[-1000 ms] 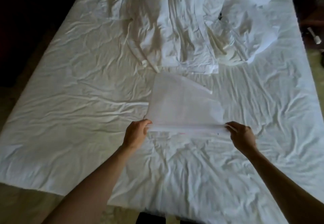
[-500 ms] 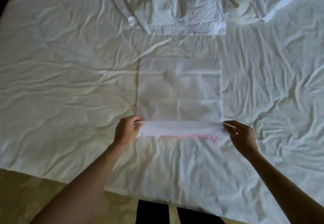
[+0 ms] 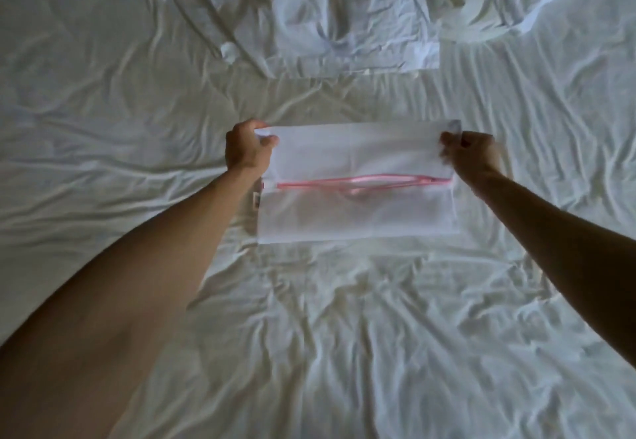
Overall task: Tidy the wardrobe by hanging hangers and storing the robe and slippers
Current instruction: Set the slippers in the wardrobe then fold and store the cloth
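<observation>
Wrinkled white bed sheet [image 3: 344, 335] is filling the whole view; no bed edge is showing anywhere. Near the top, a white robe [image 3: 344, 25] is lying crumpled in folds, its lower hem well apart from the hands. At mid-bed a white mesh bag [image 3: 358, 180] with a pink zipper [image 3: 361, 182] is lying folded, a small label sticking out at its left edge. Left hand [image 3: 246, 146] is pinching the bag's far left corner, fingers [image 3: 268, 141] curled over the cloth. Right hand [image 3: 473, 153] is pinching the far right corner, fingers curled round the fabric. Far edge is being held taut between the two hands; near edge is resting flat on the sheet. Bare sheet is stretching on all sides of the bag, widest toward the viewer. Slippers and hangers: cannot tell where.
</observation>
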A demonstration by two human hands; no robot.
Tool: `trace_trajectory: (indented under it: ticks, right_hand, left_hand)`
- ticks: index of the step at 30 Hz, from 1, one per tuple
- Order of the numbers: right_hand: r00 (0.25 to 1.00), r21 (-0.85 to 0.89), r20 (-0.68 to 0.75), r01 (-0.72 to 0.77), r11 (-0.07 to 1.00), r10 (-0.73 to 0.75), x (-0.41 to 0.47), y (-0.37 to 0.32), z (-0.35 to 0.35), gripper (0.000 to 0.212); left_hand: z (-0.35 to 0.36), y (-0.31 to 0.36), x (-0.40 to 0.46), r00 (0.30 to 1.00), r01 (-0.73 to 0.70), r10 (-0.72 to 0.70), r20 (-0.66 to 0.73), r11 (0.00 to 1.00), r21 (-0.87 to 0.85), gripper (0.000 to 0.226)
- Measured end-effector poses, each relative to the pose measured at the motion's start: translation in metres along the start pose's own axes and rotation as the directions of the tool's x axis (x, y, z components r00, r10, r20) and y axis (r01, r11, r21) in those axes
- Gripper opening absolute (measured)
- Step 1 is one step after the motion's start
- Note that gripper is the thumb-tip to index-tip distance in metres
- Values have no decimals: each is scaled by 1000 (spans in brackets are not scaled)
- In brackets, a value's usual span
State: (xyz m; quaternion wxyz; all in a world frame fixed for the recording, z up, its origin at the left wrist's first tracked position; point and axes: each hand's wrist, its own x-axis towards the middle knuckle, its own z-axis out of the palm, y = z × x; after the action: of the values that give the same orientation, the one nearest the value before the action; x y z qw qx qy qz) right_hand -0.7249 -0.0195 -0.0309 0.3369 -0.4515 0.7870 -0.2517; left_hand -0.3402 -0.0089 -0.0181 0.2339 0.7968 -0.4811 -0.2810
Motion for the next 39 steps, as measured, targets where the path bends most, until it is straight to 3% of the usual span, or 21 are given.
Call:
trace_trajectory:
  ticks: [5, 9, 11, 15, 18, 21, 25, 28, 32, 36, 39]
  right_hand:
    - [986, -233, -145, 51, 971, -87, 16, 5, 30, 33]
    - [891, -268, -222, 336, 903, -397, -45, 2, 68, 42]
    - [857, -262, -139, 452, 853, -497, -95, -10, 98, 43]
    - [759, -309, 311, 650, 694, -572, -185, -36, 165, 74]
    - [699, -362, 470, 709, 605, -538, -209, -37, 209, 90]
    - [723, -388, 432, 689, 612, -539, -203, -34, 226, 72]
    - [765, -217, 231, 642, 735, -601, -192, -44, 203, 14]
    - [880, -52, 79, 472, 880, -468, -185, -51, 155, 23]
    - [984, 93, 7, 179, 979, -180, -171, -36, 78, 34]
    - [998, 215, -15, -60, 975, 64, -150, 3, 22, 29]
    - [987, 159, 18, -162, 974, 161, -140, 34, 3, 24]
  left_hand:
    - [15, -7, 29, 998, 57, -57, 6, 996, 61, 37]
    - [16, -24, 29, 976, 220, -220, -12, 974, 49, 43]
    - [15, -28, 30, 961, 272, -275, 28, 959, 79, 54]
    - [13, -40, 34, 923, 343, -353, 154, 935, 92, 83]
    - [10, -49, 40, 925, 316, -330, 186, 943, 103, 69]
    - [8, -51, 43, 939, 255, -262, 220, 965, 64, 43]
    - [2, -32, 37, 959, 244, -233, 161, 969, -49, 38]
    - [8, 13, 30, 967, 211, -174, 185, 956, -204, 34]
    - [46, 102, 6, 957, 134, -39, 289, 939, -316, 28]
    - [119, 166, -23, 925, 106, 17, 379, 947, -302, 29]
    - [175, 184, -42, 896, 80, 20, 444, 975, -205, 37]
